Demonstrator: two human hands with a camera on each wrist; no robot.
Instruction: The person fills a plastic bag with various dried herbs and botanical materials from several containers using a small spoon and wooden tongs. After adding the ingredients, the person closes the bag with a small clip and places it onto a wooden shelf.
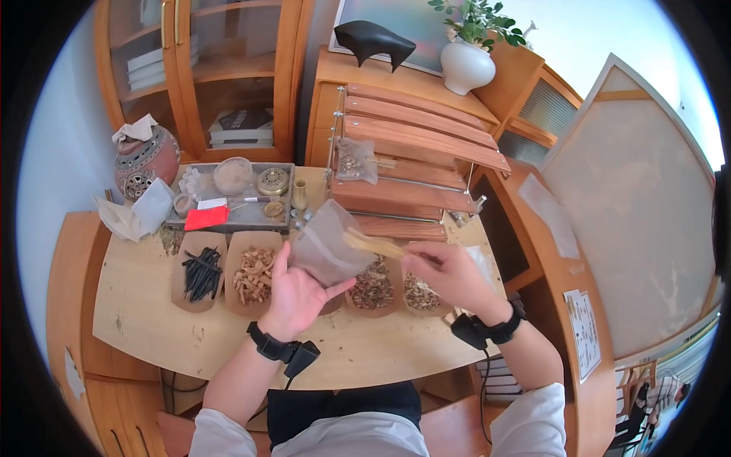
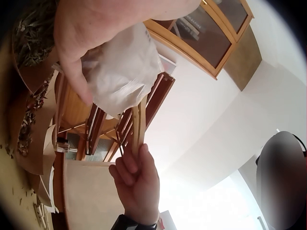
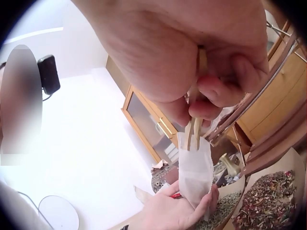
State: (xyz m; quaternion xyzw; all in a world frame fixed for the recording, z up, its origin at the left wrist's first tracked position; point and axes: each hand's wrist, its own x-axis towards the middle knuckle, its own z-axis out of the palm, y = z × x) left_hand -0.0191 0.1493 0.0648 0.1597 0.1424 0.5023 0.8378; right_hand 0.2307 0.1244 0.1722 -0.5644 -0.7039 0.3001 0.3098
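My left hand (image 1: pixel 297 297) holds a pale, see-through pouch (image 1: pixel 329 247) over the trays, palm turned up with some fingers hidden behind it. Wooden tongs (image 1: pixel 377 244) are pinched in my right hand (image 1: pixel 455 278), pointing left. Their tips overlap the pouch's upper right side in the head view; in the right wrist view, the two prongs (image 3: pixel 193 134) lie at its upper end. Below the hands stand paper trays of dried plant pieces, among them a reddish-brown mix (image 1: pixel 372 288) and a paler mix (image 1: pixel 420 293).
Further left sit a tray of dark sticks (image 1: pixel 201 276) and one of tan chips (image 1: pixel 253 278). Behind them is a grey tray (image 1: pixel 263 222) with jars and a red packet (image 1: pixel 206 218). A slatted wooden rack (image 1: pixel 411 156) bearing a filled bag (image 1: pixel 356 160) rises at the back.
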